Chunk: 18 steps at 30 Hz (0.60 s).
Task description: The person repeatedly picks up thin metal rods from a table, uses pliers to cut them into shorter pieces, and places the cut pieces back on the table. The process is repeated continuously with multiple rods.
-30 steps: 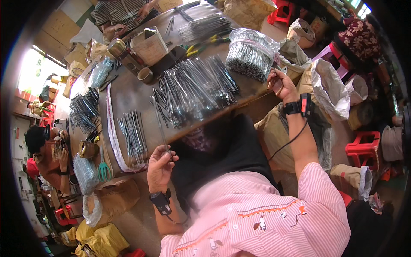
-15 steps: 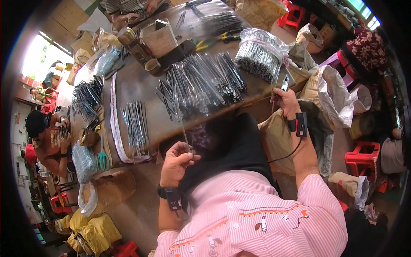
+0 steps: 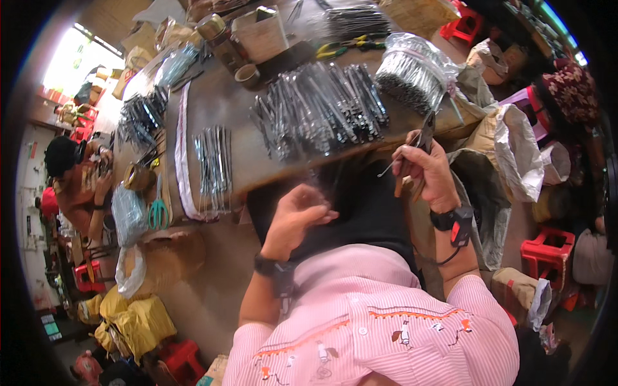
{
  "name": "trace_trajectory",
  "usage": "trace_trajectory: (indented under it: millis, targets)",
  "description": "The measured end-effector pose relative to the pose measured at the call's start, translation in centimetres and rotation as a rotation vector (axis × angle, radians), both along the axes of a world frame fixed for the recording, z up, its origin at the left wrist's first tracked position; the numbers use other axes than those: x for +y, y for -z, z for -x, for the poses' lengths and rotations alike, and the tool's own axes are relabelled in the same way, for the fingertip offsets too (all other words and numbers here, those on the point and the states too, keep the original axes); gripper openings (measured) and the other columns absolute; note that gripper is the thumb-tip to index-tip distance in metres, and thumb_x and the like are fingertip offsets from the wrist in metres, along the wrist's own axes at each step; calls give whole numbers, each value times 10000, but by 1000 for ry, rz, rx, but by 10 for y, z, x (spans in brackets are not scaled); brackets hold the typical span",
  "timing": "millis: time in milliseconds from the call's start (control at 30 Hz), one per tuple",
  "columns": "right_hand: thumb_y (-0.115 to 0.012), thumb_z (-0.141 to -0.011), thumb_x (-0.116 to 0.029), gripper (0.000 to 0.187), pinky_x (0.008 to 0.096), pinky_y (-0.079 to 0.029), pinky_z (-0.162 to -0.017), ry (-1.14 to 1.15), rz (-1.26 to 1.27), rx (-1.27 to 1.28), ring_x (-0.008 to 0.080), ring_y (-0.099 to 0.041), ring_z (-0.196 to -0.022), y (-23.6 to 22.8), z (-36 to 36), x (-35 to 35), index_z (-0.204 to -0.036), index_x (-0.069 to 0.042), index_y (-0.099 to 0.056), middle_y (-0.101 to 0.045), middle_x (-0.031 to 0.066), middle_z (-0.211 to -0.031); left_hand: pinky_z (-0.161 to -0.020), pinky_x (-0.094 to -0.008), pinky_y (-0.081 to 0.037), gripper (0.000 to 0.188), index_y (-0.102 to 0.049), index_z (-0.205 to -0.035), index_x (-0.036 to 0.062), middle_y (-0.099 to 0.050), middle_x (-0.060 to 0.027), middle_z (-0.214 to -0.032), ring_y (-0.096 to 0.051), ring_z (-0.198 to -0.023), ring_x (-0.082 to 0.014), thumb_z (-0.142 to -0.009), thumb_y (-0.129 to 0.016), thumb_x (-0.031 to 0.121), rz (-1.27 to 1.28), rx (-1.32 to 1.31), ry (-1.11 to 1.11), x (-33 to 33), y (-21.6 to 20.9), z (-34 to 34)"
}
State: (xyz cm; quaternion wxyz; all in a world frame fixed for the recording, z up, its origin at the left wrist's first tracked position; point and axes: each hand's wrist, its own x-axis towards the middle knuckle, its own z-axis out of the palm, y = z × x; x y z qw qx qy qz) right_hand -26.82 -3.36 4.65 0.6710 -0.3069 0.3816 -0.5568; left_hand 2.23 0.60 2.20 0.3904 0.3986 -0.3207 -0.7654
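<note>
My right hand (image 3: 426, 172) is closed round a pair of pliers (image 3: 426, 130), jaws up, just off the table's near edge. A thin pale wire end (image 3: 385, 170) sticks out from its fingertips toward the left. Lower, over my lap, my left hand (image 3: 301, 215) has its fingers drawn together; blur hides what they hold, if anything. On the table, beyond my hands, lies a wide pile of thin metal strips (image 3: 322, 112). Right of that pile, a clear plastic bag wraps a thick bundle of thin metal rods (image 3: 409, 80). A smaller group of strips (image 3: 214, 161) lies to the left.
Yellow-handled pliers (image 3: 335, 49), a cup (image 3: 247, 75) and a box (image 3: 259, 35) stand or lie farther back. Teal scissors (image 3: 158, 213) are at the left edge. Open sacks (image 3: 508, 151) stand on the right, near a red stool (image 3: 547, 254). Another person (image 3: 80, 183) works at far left.
My left hand has moved right and up; the long strip above it no longer shows clearly. My right hand has come slightly lower, with the pliers turned and a wire end now showing.
</note>
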Motion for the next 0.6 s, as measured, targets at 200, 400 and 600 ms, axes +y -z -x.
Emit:
trace_trajectory:
  millis: [200,400,600]
  targets:
    - [-639,-875,-52,152,267,-534,-575,-36,83,133,166,-656,-695,1,-61,21,-980,-26,-532,-664,115,-836,-720,-291,-561,153,-558,-950,-2,-627,-92,-890,-667,-806,-195,-831,-651,-20,100,7,-2,1,-4,17]
    - [-652,-868,-41,137,252,-520,-499,-45,120,235,143,-647,-679,9,-73,29,-955,2,-554,-660,101,-817,-692,-264,-550,170,-576,-948,-11,-653,-92,-876,-661,-787,-167,-819,-686,-9,168,9,-50,0,-1,15]
    - [-649,-861,-15,154,256,-533,-513,-124,97,277,139,-644,-686,17,-84,36,-978,14,-553,-653,92,-808,-692,-263,-554,158,-597,-921,-21,-665,-99,-850,-663,-760,-160,-797,-695,-29,146,-26,-35,-2,-1,17]
